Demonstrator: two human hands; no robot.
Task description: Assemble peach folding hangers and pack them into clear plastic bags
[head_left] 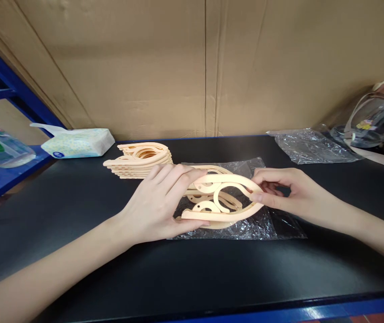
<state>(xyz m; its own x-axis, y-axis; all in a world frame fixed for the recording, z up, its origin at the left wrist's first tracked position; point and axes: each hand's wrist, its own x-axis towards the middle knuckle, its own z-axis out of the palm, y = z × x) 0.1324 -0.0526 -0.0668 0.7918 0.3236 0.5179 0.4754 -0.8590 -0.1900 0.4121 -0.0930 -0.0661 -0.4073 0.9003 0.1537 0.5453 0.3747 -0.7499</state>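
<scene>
A peach-coloured plastic folding hanger [242,181], folded to a loop with a round hook inside, is held between my two hands. My left hand [161,202] grips its two arm ends, thumb below and fingers above. At the curved end, my right hand [281,188] pinches the hanger between thumb and fingers. More peach hanger parts show behind and under it, over a clear plastic bag [255,229]; how many is hidden. Left of these, a neat stack of matching folded hangers [141,168] lies on the black tabletop [212,273].
A tissue pack [80,142] lies at the back left, beside a blue metal frame [13,94]. Another clear plastic bag [312,146] is at the back right, near a transparent bottle with a strap [376,121]. Cardboard [138,67] stands along the back edge.
</scene>
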